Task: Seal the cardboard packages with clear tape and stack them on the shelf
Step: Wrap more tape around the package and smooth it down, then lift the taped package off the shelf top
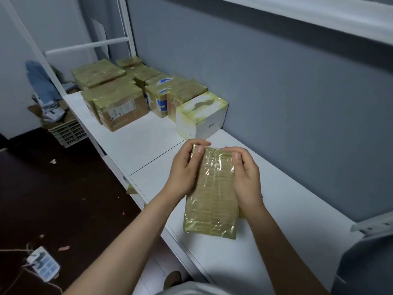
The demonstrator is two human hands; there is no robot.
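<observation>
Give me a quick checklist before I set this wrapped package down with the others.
1. Grip on the flat tape-wrapped brown cardboard package: ok, left hand and right hand both curl round its far end.
2. Tape over its top face: ok; underside: cannot tell.
3. Bare space on the white shelf board before the white taped box: ok.
4. Far stack of taped brown boxes sitting level: ok.
5. Package resting on the board or lifted: cannot tell.

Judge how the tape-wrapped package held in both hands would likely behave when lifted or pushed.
The package is probably stiff: its edges look straight between the left hand and right hand. Its glossy tape wrap likely makes it slippery. Flat-sided, it should slide, not roll.
</observation>
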